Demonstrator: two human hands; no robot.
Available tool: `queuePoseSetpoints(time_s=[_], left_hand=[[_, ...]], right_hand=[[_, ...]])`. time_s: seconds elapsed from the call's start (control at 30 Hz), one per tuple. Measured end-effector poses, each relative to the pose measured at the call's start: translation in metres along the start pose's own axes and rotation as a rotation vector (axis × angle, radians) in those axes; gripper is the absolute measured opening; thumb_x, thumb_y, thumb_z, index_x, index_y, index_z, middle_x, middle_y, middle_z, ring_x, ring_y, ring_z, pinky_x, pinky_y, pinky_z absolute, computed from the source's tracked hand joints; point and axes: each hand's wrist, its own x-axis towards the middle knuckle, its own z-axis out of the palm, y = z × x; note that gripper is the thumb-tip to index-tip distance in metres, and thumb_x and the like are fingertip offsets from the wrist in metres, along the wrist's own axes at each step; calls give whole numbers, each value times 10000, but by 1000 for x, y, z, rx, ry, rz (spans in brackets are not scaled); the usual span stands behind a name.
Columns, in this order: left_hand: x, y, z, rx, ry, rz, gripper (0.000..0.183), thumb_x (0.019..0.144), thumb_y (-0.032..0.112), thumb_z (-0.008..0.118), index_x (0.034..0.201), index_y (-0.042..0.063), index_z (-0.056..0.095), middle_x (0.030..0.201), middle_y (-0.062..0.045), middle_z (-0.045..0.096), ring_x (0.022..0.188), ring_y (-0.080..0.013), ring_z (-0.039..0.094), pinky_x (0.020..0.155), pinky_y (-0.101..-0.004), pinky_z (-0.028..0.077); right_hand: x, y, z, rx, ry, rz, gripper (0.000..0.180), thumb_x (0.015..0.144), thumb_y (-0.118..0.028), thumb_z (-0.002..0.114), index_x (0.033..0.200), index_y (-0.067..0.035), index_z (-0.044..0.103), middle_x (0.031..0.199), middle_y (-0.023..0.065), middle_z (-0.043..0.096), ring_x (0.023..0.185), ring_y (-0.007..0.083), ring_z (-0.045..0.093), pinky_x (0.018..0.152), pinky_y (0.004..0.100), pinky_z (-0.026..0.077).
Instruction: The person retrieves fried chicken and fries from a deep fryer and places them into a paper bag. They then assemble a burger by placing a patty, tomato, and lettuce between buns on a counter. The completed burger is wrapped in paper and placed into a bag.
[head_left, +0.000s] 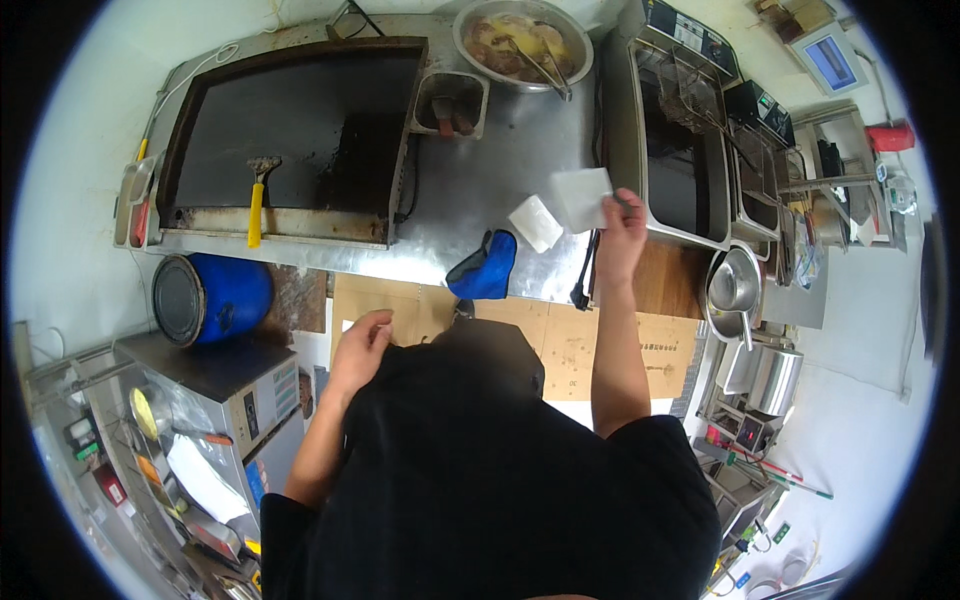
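Note:
My right hand pinches a thin white sheet by its right edge, above the steel counter. A small dark patch shows by the fingertips; I cannot tell what it is. Just left of the sheet, a white folded packet lies on the counter. A blue and grey cloth item, perhaps a glove, rests near the counter's front edge. My left hand hangs in front of the counter, loosely curled and apparently holding nothing.
A flat griddle bears a yellow-handled scraper. Behind stands a metal bowl of food with tongs. Deep fryers are at right, beside a black plug. A blue drum lies at left; cardboard covers the floor.

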Motion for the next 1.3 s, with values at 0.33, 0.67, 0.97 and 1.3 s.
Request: queuePoseSetpoints(time_s=[0.33,0.67,0.97,1.3], left_hand=[[-3,0,10,-49,177,7,325,1073,200,633,1333,8,658,1179,-148,749,987,-220,731,878,-334,570],[-15,20,6,81,170,37,338,1050,197,649,1330,9,663,1202,-181,725,959,-279,737,849,-368,577],[-15,34,0,125,144,60,356,1049,195,659,1361,25,653,1254,-176,704,1002,-253,729,884,-367,570],[-21,38,-4,115,166,72,364,1040,194,653,1360,22,645,1226,-193,691,1004,-300,722,866,-384,576]], right_hand=[[-21,101,10,-1401,-445,13,513,897,-253,755,1377,-102,654,1017,199,744,1004,385,714,937,469,565],[-13,79,-10,-1156,-298,-22,162,934,-167,719,1022,-56,797,1075,174,756,980,370,725,874,449,577],[6,44,-17,-292,332,-205,248,1018,-182,710,1088,56,694,975,71,727,894,126,628,802,309,538],[18,1,-38,716,65,230,370,1066,-119,582,1411,5,533,1336,137,660,1231,271,660,1068,450,550]])
